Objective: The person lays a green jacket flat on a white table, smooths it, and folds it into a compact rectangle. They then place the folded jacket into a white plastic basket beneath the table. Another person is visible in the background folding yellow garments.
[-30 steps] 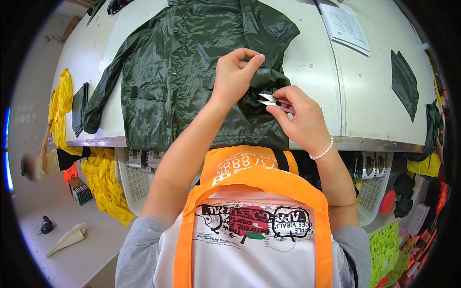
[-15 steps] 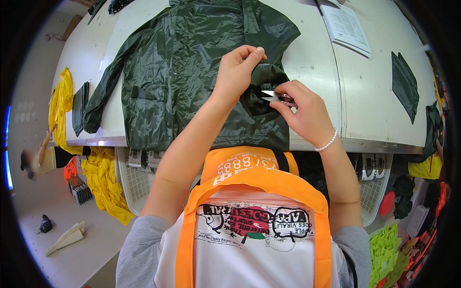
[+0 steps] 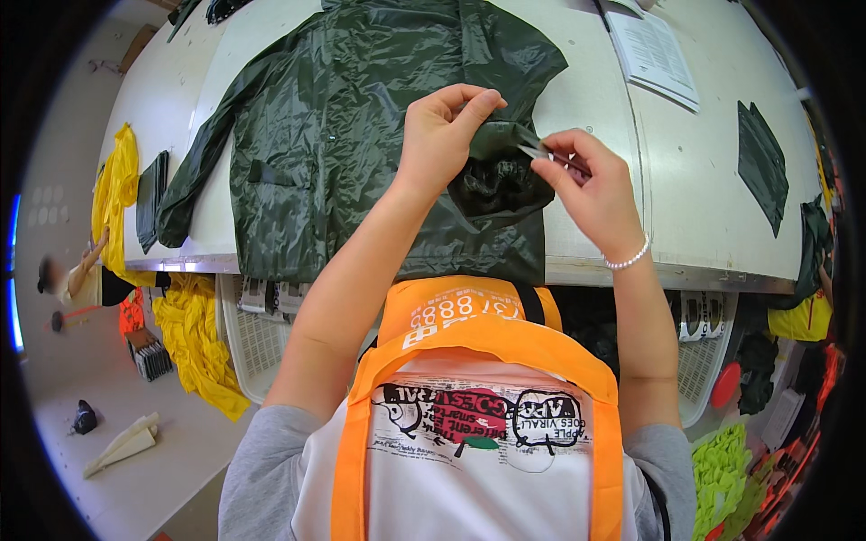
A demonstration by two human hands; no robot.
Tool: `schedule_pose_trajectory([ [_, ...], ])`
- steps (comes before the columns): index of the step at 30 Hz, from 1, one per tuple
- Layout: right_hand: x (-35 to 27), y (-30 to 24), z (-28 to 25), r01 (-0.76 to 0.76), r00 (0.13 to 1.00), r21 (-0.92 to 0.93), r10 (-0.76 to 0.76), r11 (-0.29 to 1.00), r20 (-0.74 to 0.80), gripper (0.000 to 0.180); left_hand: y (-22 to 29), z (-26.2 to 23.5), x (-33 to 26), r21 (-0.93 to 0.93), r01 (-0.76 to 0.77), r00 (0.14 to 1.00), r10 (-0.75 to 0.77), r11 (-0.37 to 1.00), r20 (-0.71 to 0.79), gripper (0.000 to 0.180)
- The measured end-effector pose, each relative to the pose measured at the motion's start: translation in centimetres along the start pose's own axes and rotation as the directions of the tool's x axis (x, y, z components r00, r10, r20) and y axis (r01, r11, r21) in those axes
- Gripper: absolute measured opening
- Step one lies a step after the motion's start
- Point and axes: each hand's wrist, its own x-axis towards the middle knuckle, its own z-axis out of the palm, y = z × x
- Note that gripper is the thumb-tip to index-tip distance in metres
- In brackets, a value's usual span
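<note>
A dark green rain jacket [image 3: 298, 180] lies spread over the white table, one sleeve reaching out to the left. My left hand [image 3: 442, 135] is closed in a pinch at the upper edge of the jacket's bunched sleeve end [image 3: 501, 185], whose dark opening faces me. In my right hand [image 3: 591, 185] I grip small thread snips [image 3: 555, 159], their blades pointing left at the rim of that opening. Whether the blades touch the fabric I cannot tell.
Printed papers [image 3: 654, 59] lie at the far right, near a folded dark green piece [image 3: 760, 167]. Yellow garments [image 3: 191, 338] hang at the left. Light plastic crates [image 3: 257, 347] stand below the table edge. Another person [image 3: 81, 275] is at the far left.
My right hand has moved right and slightly up with the snips, away from the middle of the sleeve opening. The opening now shows wider. My left hand has barely moved.
</note>
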Motion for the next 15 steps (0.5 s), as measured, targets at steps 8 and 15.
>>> schedule_pose_trajectory([
  [8, 1.4, -2.0, -0.6, 0.115, 0.993, -0.145, -0.11, 0.983, 0.042, 0.02, 0.4, -0.2, -0.5, 0.061, -0.054, 0.994, 0.048, 0.997, 0.096, 0.017],
  [15, 2.1, -1.2, -0.6, 0.049, 0.995, -0.016, -0.048, 0.999, 0.082, 0.02, 0.3, -0.2, -0.3, 0.043, -0.072, 0.989, 0.065, 0.996, 0.135, 0.014],
])
